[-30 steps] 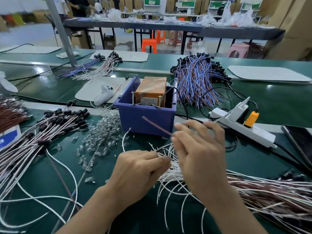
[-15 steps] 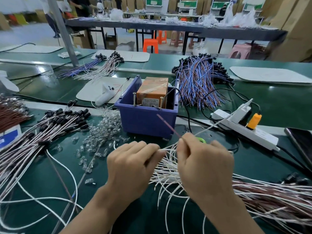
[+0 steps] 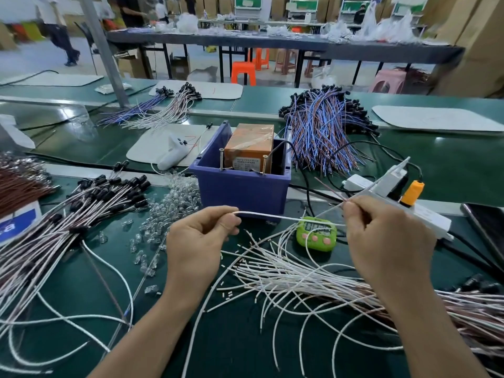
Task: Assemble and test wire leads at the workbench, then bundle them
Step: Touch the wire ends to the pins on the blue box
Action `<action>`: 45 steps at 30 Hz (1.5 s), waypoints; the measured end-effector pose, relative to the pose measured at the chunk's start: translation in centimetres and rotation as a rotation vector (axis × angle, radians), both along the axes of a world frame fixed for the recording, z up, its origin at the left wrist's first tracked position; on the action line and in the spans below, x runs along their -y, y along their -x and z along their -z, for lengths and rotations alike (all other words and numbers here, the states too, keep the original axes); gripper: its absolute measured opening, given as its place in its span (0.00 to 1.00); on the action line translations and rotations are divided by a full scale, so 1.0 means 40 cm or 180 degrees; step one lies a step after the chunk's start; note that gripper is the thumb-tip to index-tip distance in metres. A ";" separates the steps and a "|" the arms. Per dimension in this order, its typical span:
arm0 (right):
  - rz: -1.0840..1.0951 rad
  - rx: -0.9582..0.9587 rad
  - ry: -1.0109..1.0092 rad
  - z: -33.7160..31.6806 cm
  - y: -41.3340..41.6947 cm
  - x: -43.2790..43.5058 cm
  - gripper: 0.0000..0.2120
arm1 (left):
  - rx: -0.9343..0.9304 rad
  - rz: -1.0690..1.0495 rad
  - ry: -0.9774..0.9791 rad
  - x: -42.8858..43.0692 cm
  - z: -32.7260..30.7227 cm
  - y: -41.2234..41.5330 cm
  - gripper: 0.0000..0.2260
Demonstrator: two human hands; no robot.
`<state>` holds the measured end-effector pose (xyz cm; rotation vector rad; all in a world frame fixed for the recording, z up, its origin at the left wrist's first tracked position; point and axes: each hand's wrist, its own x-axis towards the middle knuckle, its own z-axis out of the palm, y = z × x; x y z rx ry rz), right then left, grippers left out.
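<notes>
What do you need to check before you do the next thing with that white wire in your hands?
1. Left hand pinches the white wire: ok.
2. Right hand pinches the same wire further along: ok.
3. Thin brown wire is pinched in the right hand too: ok.
4. The stretch between the hands is lifted above the loose wire pile: ok.
5. The two upright screws on the blue bin carry no lead: ok.
6. The white wire's ends are stripped bare: cannot tell, too small to see.
</notes>
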<state>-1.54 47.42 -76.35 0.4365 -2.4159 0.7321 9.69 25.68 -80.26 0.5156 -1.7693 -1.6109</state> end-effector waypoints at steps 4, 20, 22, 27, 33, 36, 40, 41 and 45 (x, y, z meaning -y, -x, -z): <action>-0.0200 -0.0120 -0.0034 0.010 0.013 -0.007 0.07 | -0.0130 -0.0110 -0.0713 0.011 -0.018 0.002 0.07; -0.1384 0.0751 -0.0321 0.053 -0.139 0.111 0.11 | -0.0563 0.0662 -0.3450 0.049 -0.089 -0.013 0.10; -0.1351 0.0668 -0.0395 0.063 -0.167 0.140 0.09 | -0.0458 0.0768 -0.3612 0.038 -0.099 -0.011 0.10; -0.1171 0.0674 -0.0301 0.084 -0.169 0.167 0.11 | -0.0453 0.1257 -0.3995 0.061 -0.095 -0.029 0.09; -0.1035 0.0769 0.0142 0.082 -0.159 0.160 0.06 | 0.0625 0.0350 -0.1491 0.038 -0.067 -0.014 0.14; -0.1099 0.0848 0.0346 0.079 -0.161 0.151 0.06 | 0.0655 0.0242 -0.0787 0.018 -0.054 -0.014 0.18; -0.1232 0.0656 0.0804 0.053 -0.154 0.130 0.10 | 0.0595 -0.0077 0.0178 0.047 -0.063 -0.019 0.16; -0.1274 0.0586 0.0946 0.042 -0.145 0.124 0.13 | 0.0561 -0.0160 0.0275 0.061 -0.069 -0.018 0.14; -0.1369 0.0239 0.0980 -0.020 -0.102 0.111 0.18 | 0.0690 -0.0291 0.0222 0.103 -0.104 -0.002 0.09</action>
